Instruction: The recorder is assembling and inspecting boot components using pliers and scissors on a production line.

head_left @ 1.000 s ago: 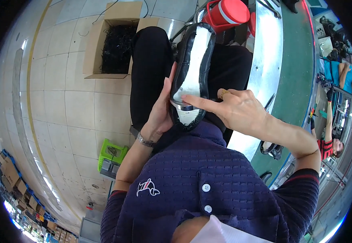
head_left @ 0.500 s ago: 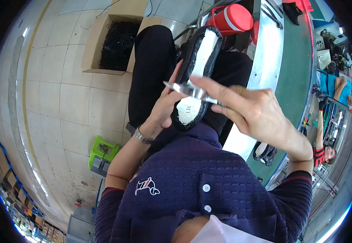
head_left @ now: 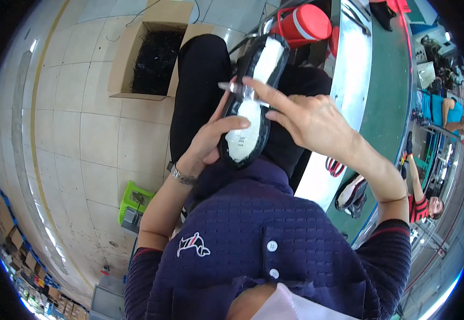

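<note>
I judge the shoe sole [head_left: 250, 104], propped on my lap and cupped only at its heel by my left hand [head_left: 210, 141], could twist or slip as my right hand [head_left: 309, 114] pinches a small clear applicator [head_left: 237, 88] against its white face.

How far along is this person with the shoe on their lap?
Done: the shoe, sole up, shows a white coat over most of its sole. In hand: the left hand cradles its heel end while the right hand presses a small clear strip across the middle. Left: I cannot tell; another shoe lies on the green belt.
</note>
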The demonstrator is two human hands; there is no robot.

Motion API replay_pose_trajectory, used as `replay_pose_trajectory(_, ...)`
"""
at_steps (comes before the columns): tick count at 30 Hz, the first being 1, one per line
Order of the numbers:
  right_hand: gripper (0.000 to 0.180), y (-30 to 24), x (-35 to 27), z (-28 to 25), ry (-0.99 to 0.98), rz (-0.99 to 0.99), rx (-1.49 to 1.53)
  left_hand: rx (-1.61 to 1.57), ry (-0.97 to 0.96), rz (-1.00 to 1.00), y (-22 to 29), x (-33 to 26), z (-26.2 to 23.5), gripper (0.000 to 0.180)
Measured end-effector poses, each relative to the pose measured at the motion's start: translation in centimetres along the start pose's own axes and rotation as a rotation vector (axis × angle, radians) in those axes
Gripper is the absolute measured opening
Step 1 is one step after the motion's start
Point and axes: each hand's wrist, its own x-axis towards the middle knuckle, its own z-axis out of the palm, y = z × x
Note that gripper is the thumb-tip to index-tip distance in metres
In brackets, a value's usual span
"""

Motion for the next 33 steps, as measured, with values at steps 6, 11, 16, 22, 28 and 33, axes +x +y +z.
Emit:
replay_pose_trajectory(6,0.063,1.7,-0.1,1.6,0.068,0.017,-0.032,0.018,-0.011,-0.003,0.1,-0.1,0.6,0.094)
replay_pose_trajectory(11,0.064,-0.5,-0.5,1.5,0.244,-0.079,0.171,-0.001,0.018,-0.099,0.5,-0.2,0.3,0.095)
replay_pose_trajectory(16,0.065,-1.5,-0.5,0.4,-0.026,0.019,0.009,-0.004,-0.002,-0.095,0.4,-0.3,0.0,0.099)
replay_pose_trajectory(22,0.067,-1.8,-1.1,2.7,0.011,0.103,-0.053,0.056,-0.157,0.030,-0.3,-0.9,-0.4,0.092)
replay_pose_trajectory(28,0.068,-2.1,-3.8,-0.2,-0.090,-0.072,-0.216,-0.169,-0.230,0.035,-1.5,-1.9,-2.2,0.074)
replay_pose_trajectory(33,0.075,-3.8,-3.8,1.6,0.055,-0.151,-0.451,-0.149,-0.114,-0.044,-2.2,-1.9,-2.1,0.073)
